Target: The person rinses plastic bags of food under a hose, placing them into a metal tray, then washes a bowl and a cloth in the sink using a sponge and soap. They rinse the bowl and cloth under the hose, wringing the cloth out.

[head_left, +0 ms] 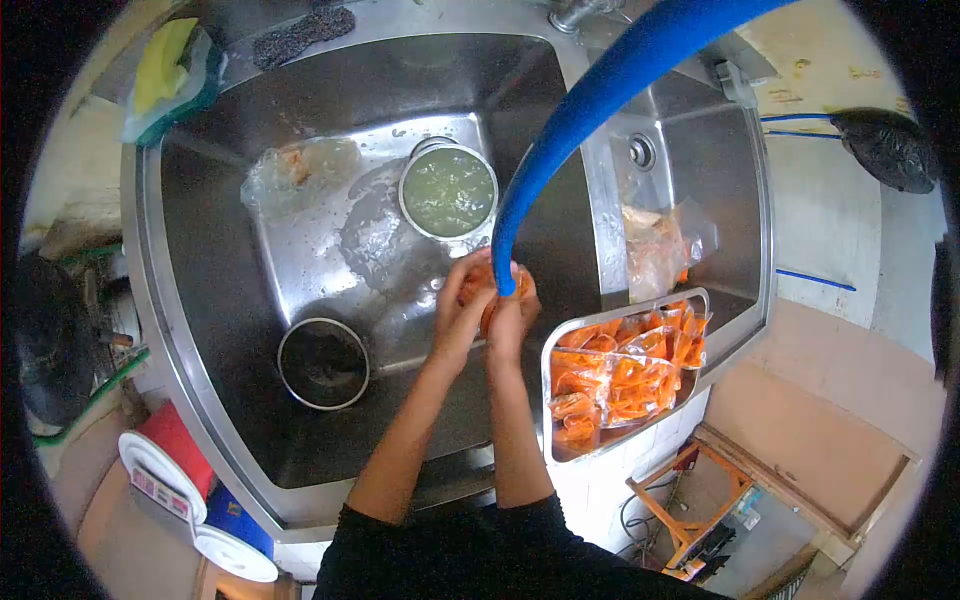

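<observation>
L hand (462, 298) & R hand (518, 322), both closed round an orange item (476, 284) (prob. food; fingers hide most), under blue hose (570, 125) in S/S sink (330, 90), nr round pot (452, 239) of cloudy water. Wet grip could let it slip; strong jet could splash tray (547, 400) of orange packets (640, 385), R.

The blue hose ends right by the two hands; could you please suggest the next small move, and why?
I would probably turn the orange item slightly beneath the blue hose, since the left hand and right hand cup it near the hose's end and hide much of it.
</observation>
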A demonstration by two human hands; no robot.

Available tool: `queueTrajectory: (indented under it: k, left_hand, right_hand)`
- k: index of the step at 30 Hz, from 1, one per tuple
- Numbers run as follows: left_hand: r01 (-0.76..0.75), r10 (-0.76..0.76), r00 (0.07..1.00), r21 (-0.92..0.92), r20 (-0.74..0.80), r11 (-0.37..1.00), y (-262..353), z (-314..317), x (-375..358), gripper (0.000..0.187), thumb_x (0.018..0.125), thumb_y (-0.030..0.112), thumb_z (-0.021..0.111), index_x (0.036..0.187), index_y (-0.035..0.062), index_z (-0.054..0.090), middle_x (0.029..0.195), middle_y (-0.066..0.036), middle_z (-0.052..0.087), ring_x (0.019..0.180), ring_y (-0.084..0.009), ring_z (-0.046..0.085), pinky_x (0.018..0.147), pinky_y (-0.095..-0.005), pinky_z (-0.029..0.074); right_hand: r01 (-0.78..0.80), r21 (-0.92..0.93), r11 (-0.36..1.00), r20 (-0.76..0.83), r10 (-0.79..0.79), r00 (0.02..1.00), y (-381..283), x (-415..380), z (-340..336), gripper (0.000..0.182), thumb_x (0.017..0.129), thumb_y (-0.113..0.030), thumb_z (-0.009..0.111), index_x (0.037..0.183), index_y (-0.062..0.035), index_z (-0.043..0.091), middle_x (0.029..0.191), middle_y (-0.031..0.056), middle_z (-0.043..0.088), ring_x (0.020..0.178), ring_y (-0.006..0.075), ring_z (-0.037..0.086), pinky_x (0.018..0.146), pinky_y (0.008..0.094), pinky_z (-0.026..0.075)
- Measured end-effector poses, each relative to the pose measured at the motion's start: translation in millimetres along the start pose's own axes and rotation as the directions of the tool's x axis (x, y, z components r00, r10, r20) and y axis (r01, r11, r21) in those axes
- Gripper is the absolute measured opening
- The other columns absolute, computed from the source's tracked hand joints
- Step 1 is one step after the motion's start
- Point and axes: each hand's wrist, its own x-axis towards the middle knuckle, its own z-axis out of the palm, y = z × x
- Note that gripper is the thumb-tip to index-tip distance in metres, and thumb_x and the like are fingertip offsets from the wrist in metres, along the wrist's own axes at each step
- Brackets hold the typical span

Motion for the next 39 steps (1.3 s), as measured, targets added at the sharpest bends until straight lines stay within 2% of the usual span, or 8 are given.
queueTrajectory:
  k: [11, 13, 17, 25, 30, 33, 37, 39]
  left_hand:
    - [0.032, -0.094, 0.98, -0.322, -0.178, 0.946, -11, 5, 1, 0.024, 0.086, 0.02, 0.053, 0.104, 0.0045, 0.052, 0.105, -0.007, 0.053, 0.097, -0.0152, 0.051, 0.084, -0.0273, 0.041]
    - [-0.004, -0.072, 0.971, -0.318, -0.226, 0.948, -13, 4, -2, 0.023, 0.086, 0.019, 0.053, 0.104, 0.0042, 0.052, 0.106, -0.008, 0.053, 0.098, -0.0152, 0.051, 0.084, -0.0273, 0.041]
    - [-0.059, -0.01, 0.955, -0.223, -0.295, 0.973, -13, 0, 12, 0.014, 0.087, 0.009, 0.051, 0.1, 0.0037, 0.053, 0.099, -0.007, 0.055, 0.092, -0.0142, 0.053, 0.078, -0.0252, 0.043]
    - [0.337, -0.402, 0.914, -0.444, -0.058, 0.83, 6, -14, 26, 0.054, 0.087, 0.056, 0.035, 0.088, 0.0049, 0.053, 0.079, -0.005, 0.056, 0.071, -0.0151, 0.054, 0.067, -0.0274, 0.045]
    - [0.312, -0.281, 0.938, 0.142, -0.205, 0.939, 6, 2, 19, 0.069, 0.084, 0.065, 0.026, 0.102, 0.0019, 0.048, 0.096, -0.009, 0.053, 0.09, -0.019, 0.05, 0.084, -0.0325, 0.038]
    - [0.439, -0.418, 0.898, -0.229, 0.135, 0.869, -1, -9, 16, 0.064, 0.085, 0.06, 0.029, 0.114, 0.0042, 0.042, 0.104, -0.014, 0.049, 0.099, -0.0228, 0.047, 0.091, -0.0355, 0.032]
    - [0.159, -0.16, 0.987, 0.108, 0.005, 0.981, -36, -11, 11, 0.059, 0.086, 0.054, 0.035, 0.126, 0.0102, 0.036, 0.115, -0.018, 0.041, 0.112, -0.0282, 0.037, 0.098, -0.0399, 0.023]
    - [0.174, -0.175, 0.984, 0.459, -0.039, 0.871, -33, -4, -3, 0.059, 0.085, 0.049, 0.04, 0.132, 0.0155, 0.029, 0.124, -0.02, 0.032, 0.119, -0.0339, 0.028, 0.101, -0.0442, 0.016]
  right_hand:
    - [0.124, -0.007, 0.992, -0.036, -0.124, 0.992, 16, 5, 12, 0.017, 0.091, -0.02, 0.04, 0.098, -0.0079, 0.05, 0.099, 0.0063, 0.049, 0.091, 0.0138, 0.05, 0.076, 0.0292, 0.044]
    - [-0.141, 0.313, 0.939, 0.225, 0.07, 0.972, 5, 7, 8, 0.018, 0.09, -0.018, 0.041, 0.101, -0.0078, 0.05, 0.105, 0.0073, 0.048, 0.094, 0.0145, 0.05, 0.08, 0.0308, 0.043]
    - [-0.036, 0.465, 0.885, 0.008, 0.036, 0.999, -3, -15, 24, 0.026, 0.083, -0.011, 0.047, 0.109, -0.0053, 0.048, 0.112, 0.0106, 0.048, 0.105, 0.0205, 0.047, 0.091, 0.0308, 0.037]
    - [0.026, 0.241, 0.97, 0.325, -0.106, 0.94, -5, -28, 14, 0.039, 0.077, -0.005, 0.053, 0.116, 0.0001, 0.047, 0.107, 0.0091, 0.055, 0.104, 0.0185, 0.05, 0.093, 0.0291, 0.035]
    - [0.202, 0.043, 0.979, 0.127, -0.205, 0.97, 5, -15, 16, 0.021, 0.079, -0.006, 0.059, 0.1, -0.0027, 0.054, 0.097, 0.0055, 0.058, 0.089, 0.0122, 0.053, 0.081, 0.0257, 0.041]
    - [0.207, -0.052, 0.977, 0.149, -0.197, 0.969, 6, -9, 11, 0.01, 0.081, -0.008, 0.058, 0.089, -0.0046, 0.055, 0.084, 0.0023, 0.058, 0.077, 0.0094, 0.052, 0.07, 0.0245, 0.042]
    - [0.23, -0.146, 0.962, -0.012, -0.234, 0.972, -1, 3, 17, 0.019, 0.086, -0.023, 0.053, 0.077, -0.0059, 0.053, 0.069, 0.0004, 0.053, 0.063, 0.0104, 0.049, 0.059, 0.0264, 0.042]
    - [-0.224, -0.116, 0.968, -0.196, 0.199, 0.96, -13, 16, 9, 0.03, 0.087, -0.033, 0.046, 0.076, -0.0059, 0.054, 0.067, 0.0017, 0.054, 0.059, 0.0156, 0.05, 0.059, 0.0295, 0.042]
